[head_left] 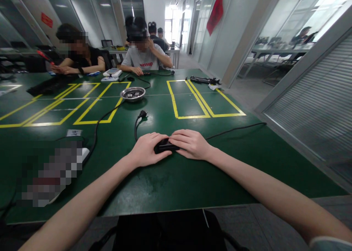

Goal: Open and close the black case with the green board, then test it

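Note:
A small black box-like object lies on the green table between my hands. My left hand is curled round its left end, with the thumb along the near side. On its right end rests my right hand, fingers together over the top and pressed against it. A black cable runs off to the right from behind my right hand. Beyond my left hand lies a black plug on a bent cord. The undersides of my fingers are hidden.
Farther back stands a metal bowl holding small metal parts. Yellow tape rectangles mark the table. A black tripod-like item lies at the back right, a blurred item at the left with a cable beside it. Two people sit across the table.

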Demonstrator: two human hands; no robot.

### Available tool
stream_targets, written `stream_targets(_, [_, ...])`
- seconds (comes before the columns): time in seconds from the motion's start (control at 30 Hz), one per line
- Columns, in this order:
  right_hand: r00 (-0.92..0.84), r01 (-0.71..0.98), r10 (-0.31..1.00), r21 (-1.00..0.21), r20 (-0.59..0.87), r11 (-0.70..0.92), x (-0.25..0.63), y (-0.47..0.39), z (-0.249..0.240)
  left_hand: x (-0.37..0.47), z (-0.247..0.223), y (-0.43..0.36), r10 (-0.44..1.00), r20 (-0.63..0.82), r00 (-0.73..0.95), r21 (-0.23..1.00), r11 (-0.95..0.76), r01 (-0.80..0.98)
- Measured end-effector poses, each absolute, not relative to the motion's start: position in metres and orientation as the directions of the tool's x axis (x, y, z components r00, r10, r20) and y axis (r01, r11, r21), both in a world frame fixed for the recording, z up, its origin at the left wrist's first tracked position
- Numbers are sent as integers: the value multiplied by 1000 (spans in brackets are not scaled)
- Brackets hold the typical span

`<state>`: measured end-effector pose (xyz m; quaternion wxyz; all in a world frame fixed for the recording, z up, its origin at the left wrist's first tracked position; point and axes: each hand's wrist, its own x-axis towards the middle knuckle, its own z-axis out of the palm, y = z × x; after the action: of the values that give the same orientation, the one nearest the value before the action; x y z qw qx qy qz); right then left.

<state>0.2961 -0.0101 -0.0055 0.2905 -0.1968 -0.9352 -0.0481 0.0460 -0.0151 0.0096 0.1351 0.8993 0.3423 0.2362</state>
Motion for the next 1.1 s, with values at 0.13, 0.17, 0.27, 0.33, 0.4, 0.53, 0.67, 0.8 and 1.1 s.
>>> stream_targets(0.13, [-765,401,338,-4,548,916,300,-10,-7,47,9,-16,739,264,620,508,-653,562])
stream_targets(0.17, [-756,409,344,-9,557,912,301,-10,-7,47,9,-15,744,253,619,526,-642,557])
stream_targets(0.27, [-734,433,365,-19,573,901,302,-7,-8,46,7,-13,736,243,632,544,-642,540])
stream_targets(0.33, [-728,448,374,-15,574,894,302,-5,-9,45,6,-12,734,259,628,539,-649,537])
stream_targets(0.4, [-724,461,375,1,579,887,303,-3,-10,45,6,-12,735,286,615,540,-654,530])
stream_targets(0.53, [-726,491,388,34,568,870,305,-1,-11,45,8,-15,717,354,600,527,-683,505])
stream_targets(0.67, [-716,528,460,-23,525,849,302,-2,-10,44,7,-13,665,427,613,436,-745,505])
stream_targets(0.8, [-679,554,545,-144,492,820,296,-5,-8,42,2,-7,631,457,627,359,-775,520])
stream_targets(1.1, [-671,507,392,4,630,862,295,-5,-7,41,-2,-3,588,530,611,305,-805,509])
